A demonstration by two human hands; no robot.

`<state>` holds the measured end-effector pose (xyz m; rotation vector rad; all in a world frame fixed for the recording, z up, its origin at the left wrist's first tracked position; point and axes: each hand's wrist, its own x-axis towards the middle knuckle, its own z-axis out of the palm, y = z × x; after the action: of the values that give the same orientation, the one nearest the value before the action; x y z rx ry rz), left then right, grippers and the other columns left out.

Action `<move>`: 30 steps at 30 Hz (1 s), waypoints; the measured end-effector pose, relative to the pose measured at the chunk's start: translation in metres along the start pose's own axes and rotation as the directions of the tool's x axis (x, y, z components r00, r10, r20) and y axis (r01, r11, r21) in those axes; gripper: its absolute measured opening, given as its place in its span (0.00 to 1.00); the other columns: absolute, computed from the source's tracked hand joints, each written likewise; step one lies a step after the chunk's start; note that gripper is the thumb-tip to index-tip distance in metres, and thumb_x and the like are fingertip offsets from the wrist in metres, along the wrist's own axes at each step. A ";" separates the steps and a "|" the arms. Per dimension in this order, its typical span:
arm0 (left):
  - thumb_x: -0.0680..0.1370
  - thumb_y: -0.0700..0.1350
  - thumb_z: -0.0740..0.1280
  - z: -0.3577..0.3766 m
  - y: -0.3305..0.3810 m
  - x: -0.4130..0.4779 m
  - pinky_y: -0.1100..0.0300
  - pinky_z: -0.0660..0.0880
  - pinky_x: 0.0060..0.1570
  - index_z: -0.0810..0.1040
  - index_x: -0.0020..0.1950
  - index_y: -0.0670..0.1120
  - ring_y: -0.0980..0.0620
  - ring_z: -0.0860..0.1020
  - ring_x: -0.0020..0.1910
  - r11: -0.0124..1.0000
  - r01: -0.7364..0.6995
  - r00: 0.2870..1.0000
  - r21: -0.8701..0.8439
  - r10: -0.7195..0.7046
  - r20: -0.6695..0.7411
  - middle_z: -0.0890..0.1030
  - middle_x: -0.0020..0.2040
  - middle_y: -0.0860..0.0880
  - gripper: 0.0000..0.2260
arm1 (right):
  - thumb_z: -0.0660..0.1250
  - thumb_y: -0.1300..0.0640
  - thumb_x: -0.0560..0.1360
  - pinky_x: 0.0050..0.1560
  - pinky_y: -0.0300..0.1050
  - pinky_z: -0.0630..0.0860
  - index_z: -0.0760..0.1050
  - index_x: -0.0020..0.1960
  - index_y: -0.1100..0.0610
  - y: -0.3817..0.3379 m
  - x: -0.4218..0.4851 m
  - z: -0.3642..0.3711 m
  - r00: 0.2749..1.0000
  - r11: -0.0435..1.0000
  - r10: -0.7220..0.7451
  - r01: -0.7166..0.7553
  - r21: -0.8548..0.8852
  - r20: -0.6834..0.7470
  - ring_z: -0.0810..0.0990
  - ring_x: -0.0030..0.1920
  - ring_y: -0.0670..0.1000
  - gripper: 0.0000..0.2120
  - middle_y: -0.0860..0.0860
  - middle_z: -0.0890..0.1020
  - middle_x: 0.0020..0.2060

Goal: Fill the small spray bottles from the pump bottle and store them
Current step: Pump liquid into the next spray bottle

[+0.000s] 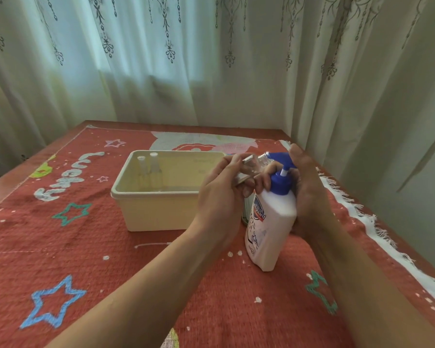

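— Head view, both hands busy over a red cloth. What could go wrong from here?

— Take the biggest thing first. The pump bottle (pixel 271 222) looks tilted rather than square on its base. My right grip (pixel 309 192) is clamped round its back, fingers hidden, thumb up beside the blue pump head (pixel 280 158). A hard press on that head could, I judge, skid the base across the weave or tip the bottle over. My left grip (pixel 221 194) is closed round a small spray bottle (pixel 255 167), which is clear and held nearly on its side with its neck up at the nozzle. That neck is narrow. If it drifts off the spout, the liquid lands on my fingers and the cloth, not inside. A wet, clear bottle would then be easy to drop.

— And the setting?

— Pale curtains (pixel 161 59) with a dark printed pattern close off the back and the right side, daylight showing through them. The worktop (pixel 8 182) shows bare only at its left edge. The rest lies under a red woven cloth (pixel 136 272) with coloured stars and a white fringe (pixel 362 217) along the right. A cream box (pixel 161 212) stands just left of my grips. Two capped spray bottles (pixel 148 169) stand upright in its far left corner, already stored by the look of it. Something greenish sits behind the pump bottle, and I cannot tell what it is.
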<state>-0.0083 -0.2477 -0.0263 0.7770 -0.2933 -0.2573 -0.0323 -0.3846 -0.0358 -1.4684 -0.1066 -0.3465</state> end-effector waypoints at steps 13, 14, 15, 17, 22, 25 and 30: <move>0.83 0.37 0.59 0.000 -0.001 -0.001 0.59 0.64 0.36 0.77 0.53 0.37 0.53 0.73 0.29 1.000 -0.011 1.000 0.013 0.011 0.015 0.79 0.35 0.47 0.08 | 0.57 0.40 0.78 0.49 0.55 0.71 0.76 0.31 0.57 -0.003 -0.001 0.001 1.000 1.000 -0.003 0.003 -0.005 -0.004 0.77 0.37 0.55 0.26 0.58 0.79 0.33; 0.82 0.37 0.59 0.000 -0.001 -0.001 0.59 0.64 0.36 0.77 0.53 0.37 0.52 0.73 0.29 1.000 -0.009 1.000 0.012 0.009 0.010 0.79 0.36 0.47 0.08 | 0.57 0.38 0.78 0.51 0.56 0.71 0.76 0.31 0.57 -0.002 -0.001 0.000 1.000 1.000 -0.005 0.005 -0.007 -0.002 0.77 0.38 0.56 0.27 0.58 0.79 0.33; 0.82 0.37 0.59 0.000 -0.001 0.000 0.59 0.65 0.35 0.78 0.53 0.37 0.52 0.73 0.29 1.000 -0.009 1.000 0.012 0.009 0.007 0.79 0.36 0.47 0.08 | 0.59 0.35 0.77 0.52 0.57 0.72 0.76 0.31 0.57 -0.001 -0.001 0.000 1.000 1.000 -0.006 0.006 -0.015 0.001 0.77 0.39 0.56 0.29 0.58 0.79 0.34; 0.82 0.38 0.60 0.001 0.001 -0.001 0.60 0.66 0.35 0.78 0.52 0.38 0.52 0.73 0.30 1.000 -0.009 1.000 0.019 0.009 0.009 0.79 0.38 0.46 0.08 | 0.63 0.25 0.71 0.53 0.58 0.74 0.77 0.32 0.56 -0.001 0.000 -0.001 1.000 0.999 -0.001 0.001 -0.037 -0.001 0.78 0.40 0.57 0.33 0.58 0.80 0.35; 0.83 0.39 0.60 0.000 0.003 -0.001 0.61 0.68 0.33 0.79 0.53 0.38 0.53 0.73 0.30 0.999 -0.009 1.000 0.047 0.008 0.016 0.79 0.38 0.46 0.09 | 0.65 0.25 0.69 0.52 0.56 0.75 0.77 0.32 0.55 -0.001 0.000 0.000 1.000 0.999 0.007 -0.008 -0.031 -0.005 0.79 0.40 0.56 0.32 0.58 0.80 0.35; 0.82 0.37 0.59 0.000 0.001 -0.001 0.61 0.67 0.33 0.77 0.53 0.37 0.52 0.72 0.29 1.000 -0.001 1.000 0.016 0.001 0.023 0.78 0.35 0.47 0.08 | 0.58 0.38 0.77 0.50 0.54 0.72 0.76 0.31 0.56 -0.003 -0.001 0.001 1.000 1.000 0.015 -0.015 -0.014 -0.004 0.78 0.38 0.55 0.26 0.57 0.80 0.34; 0.82 0.37 0.59 0.000 0.000 -0.002 0.59 0.64 0.35 0.77 0.52 0.37 0.52 0.73 0.28 1.000 -0.010 1.000 0.007 0.010 0.009 0.78 0.36 0.46 0.08 | 0.58 0.38 0.78 0.51 0.58 0.71 0.76 0.31 0.56 -0.002 -0.002 0.000 1.000 0.999 -0.012 0.011 -0.042 -0.015 0.77 0.39 0.56 0.26 0.58 0.80 0.34</move>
<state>-0.0098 -0.2476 -0.0266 0.7816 -0.3065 -0.2501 -0.0345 -0.3844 -0.0347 -1.5067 -0.0963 -0.3706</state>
